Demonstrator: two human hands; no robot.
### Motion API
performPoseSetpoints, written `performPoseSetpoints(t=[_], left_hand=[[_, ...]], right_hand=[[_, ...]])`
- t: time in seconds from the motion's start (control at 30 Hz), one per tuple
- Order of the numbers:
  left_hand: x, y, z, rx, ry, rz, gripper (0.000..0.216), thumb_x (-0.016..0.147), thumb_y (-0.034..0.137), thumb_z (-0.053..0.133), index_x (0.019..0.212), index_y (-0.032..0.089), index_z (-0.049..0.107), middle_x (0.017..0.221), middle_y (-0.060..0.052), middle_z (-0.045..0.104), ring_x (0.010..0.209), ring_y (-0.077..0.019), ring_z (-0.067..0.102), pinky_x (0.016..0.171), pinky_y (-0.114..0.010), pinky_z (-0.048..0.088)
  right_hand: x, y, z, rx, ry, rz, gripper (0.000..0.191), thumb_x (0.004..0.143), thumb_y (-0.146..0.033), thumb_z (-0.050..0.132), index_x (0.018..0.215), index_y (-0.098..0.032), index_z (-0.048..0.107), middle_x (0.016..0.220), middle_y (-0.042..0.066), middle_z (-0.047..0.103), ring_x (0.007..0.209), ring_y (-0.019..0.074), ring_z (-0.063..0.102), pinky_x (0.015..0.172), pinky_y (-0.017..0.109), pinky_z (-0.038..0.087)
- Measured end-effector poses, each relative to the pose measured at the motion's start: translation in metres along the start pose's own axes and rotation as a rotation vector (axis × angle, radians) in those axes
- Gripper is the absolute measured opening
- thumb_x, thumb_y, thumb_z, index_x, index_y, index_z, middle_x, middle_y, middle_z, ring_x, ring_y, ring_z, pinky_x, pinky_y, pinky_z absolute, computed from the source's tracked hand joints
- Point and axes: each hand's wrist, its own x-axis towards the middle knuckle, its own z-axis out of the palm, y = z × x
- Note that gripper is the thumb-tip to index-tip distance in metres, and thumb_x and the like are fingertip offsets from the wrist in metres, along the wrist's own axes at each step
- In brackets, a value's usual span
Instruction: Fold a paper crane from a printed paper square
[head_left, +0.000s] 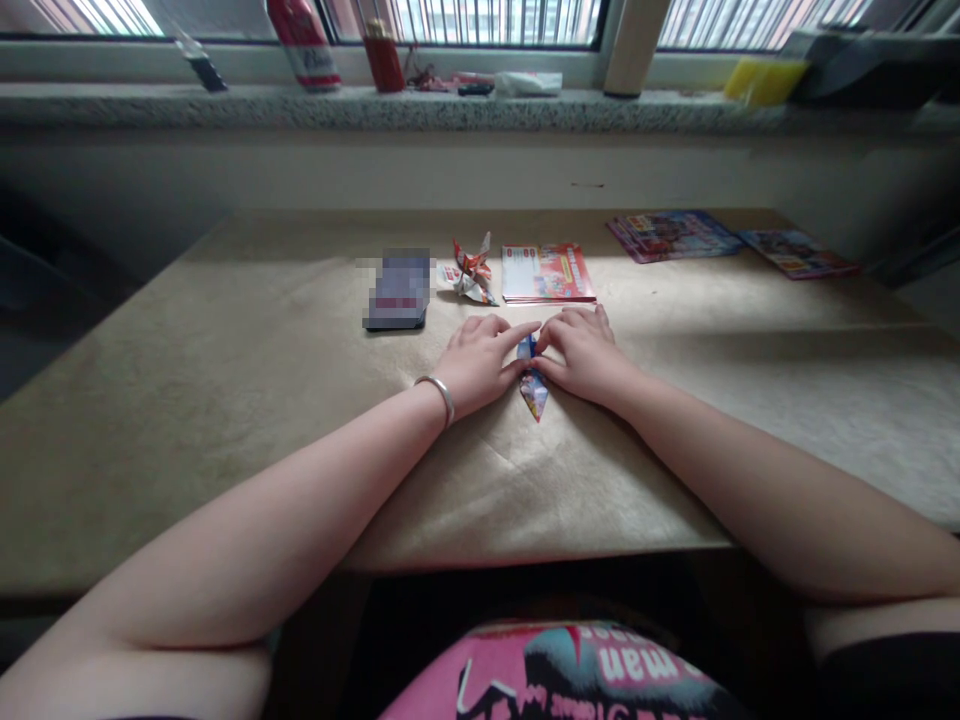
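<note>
A narrow strip of folded blue printed paper (534, 393) lies on the table, its pointed end toward me. From the left, my left hand (484, 365) pinches it, with thumb and index finger at its edge. My right hand (581, 350) presses its thumb and curled fingers on the paper from the other side. The thumbs nearly meet over its middle, and the fingers hide part of its upper half. Just beyond my hands sit a folded paper crane (472, 272) in red and white and a stack of red printed sheets (547, 273).
A phone (399, 290), blurred out, lies left of the crane. Colourful printed booklets (675, 235) rest at the back right, with another pile (799, 252) beside them. Along the granite sill (450, 110) stand a pink bottle (304, 45), a red container (383, 60) and small items.
</note>
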Motion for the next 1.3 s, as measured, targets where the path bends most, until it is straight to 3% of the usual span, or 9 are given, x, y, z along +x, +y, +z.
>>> performPoseSetpoints(t=[0.1, 0.2, 0.33, 0.53, 0.7, 0.83, 1.03, 1.2, 1.3], left_hand=[[0.000, -0.002, 0.003, 0.037, -0.053, 0.007, 0.045, 0.094, 0.045, 0.047, 0.138, 0.037, 0.048, 0.146, -0.008, 0.040, 0.138, -0.0320, 0.032, 0.112, -0.053, 0.028], [0.001, -0.005, 0.005, 0.076, -0.064, 0.067, 0.045, 0.096, 0.039, 0.044, 0.141, 0.035, 0.045, 0.155, -0.007, 0.028, 0.146, -0.0323, 0.017, 0.117, -0.054, 0.021], [0.000, -0.004, 0.004, 0.106, -0.064, 0.131, 0.043, 0.096, 0.034, 0.043, 0.139, 0.029, 0.047, 0.155, -0.006, 0.032, 0.147, -0.0309, 0.015, 0.119, -0.055, 0.015], [-0.003, -0.002, -0.002, 0.034, -0.019, 0.065, 0.035, 0.088, 0.038, 0.057, 0.116, 0.017, 0.057, 0.144, -0.010, 0.047, 0.144, -0.0301, 0.024, 0.120, -0.049, 0.018], [0.000, -0.011, -0.003, -0.048, 0.067, 0.100, 0.027, 0.083, 0.038, 0.066, 0.100, 0.017, 0.060, 0.113, -0.010, 0.065, 0.127, -0.0289, 0.045, 0.111, -0.049, 0.032], [0.003, -0.019, -0.002, -0.111, 0.216, 0.155, 0.020, 0.081, 0.033, 0.070, 0.090, 0.017, 0.063, 0.094, -0.006, 0.067, 0.107, -0.0244, 0.055, 0.096, -0.039, 0.045], [0.001, -0.017, -0.004, -0.050, 0.382, 0.356, 0.013, 0.090, 0.031, 0.060, 0.087, 0.023, 0.069, 0.090, -0.003, 0.068, 0.101, -0.0204, 0.054, 0.095, -0.036, 0.042], [-0.001, -0.020, -0.002, -0.003, 0.346, 0.318, 0.016, 0.089, 0.025, 0.058, 0.081, 0.021, 0.071, 0.084, -0.004, 0.061, 0.079, -0.0164, 0.053, 0.074, -0.030, 0.045], [0.001, -0.025, 0.000, -0.076, 0.298, 0.381, 0.017, 0.089, 0.017, 0.055, 0.080, 0.019, 0.069, 0.082, -0.003, 0.061, 0.077, -0.0141, 0.054, 0.074, -0.027, 0.046]], right_hand=[[0.000, 0.001, 0.002, -0.008, 0.004, 0.014, 0.022, 0.082, -0.042, 0.062, 0.092, -0.022, 0.061, 0.111, 0.011, 0.061, 0.119, 0.0328, 0.045, 0.110, 0.060, 0.018], [0.000, 0.003, 0.004, 0.009, 0.011, 0.034, 0.026, 0.082, -0.041, 0.061, 0.097, -0.020, 0.059, 0.112, 0.013, 0.061, 0.116, 0.0321, 0.048, 0.108, 0.056, 0.025], [0.000, 0.006, 0.004, 0.080, 0.015, 0.007, 0.023, 0.082, -0.038, 0.059, 0.096, -0.019, 0.060, 0.112, 0.013, 0.062, 0.113, 0.0301, 0.050, 0.102, 0.049, 0.035], [-0.001, 0.007, 0.000, 0.182, 0.012, -0.050, 0.017, 0.081, -0.038, 0.061, 0.085, -0.021, 0.065, 0.111, 0.012, 0.062, 0.110, 0.0286, 0.054, 0.099, 0.046, 0.040], [-0.001, 0.007, -0.004, 0.283, 0.021, -0.148, 0.015, 0.084, -0.034, 0.061, 0.082, -0.022, 0.068, 0.104, 0.008, 0.069, 0.105, 0.0255, 0.059, 0.098, 0.044, 0.042], [0.000, 0.007, -0.006, 0.333, 0.094, -0.251, 0.007, 0.082, -0.029, 0.064, 0.080, -0.023, 0.069, 0.091, 0.003, 0.073, 0.106, 0.0242, 0.061, 0.098, 0.042, 0.043], [0.000, 0.007, -0.013, 0.331, 0.185, -0.357, 0.005, 0.079, -0.026, 0.068, 0.084, -0.024, 0.067, 0.091, 0.002, 0.072, 0.105, 0.0234, 0.060, 0.098, 0.041, 0.043], [-0.002, 0.006, -0.018, 0.337, 0.093, -0.368, 0.008, 0.084, -0.029, 0.064, 0.087, -0.022, 0.067, 0.097, 0.004, 0.071, 0.101, 0.0212, 0.060, 0.095, 0.039, 0.045], [-0.001, 0.010, -0.015, 0.306, 0.107, -0.333, 0.015, 0.088, -0.019, 0.055, 0.089, -0.022, 0.070, 0.097, 0.005, 0.071, 0.096, 0.0194, 0.061, 0.093, 0.037, 0.046]])
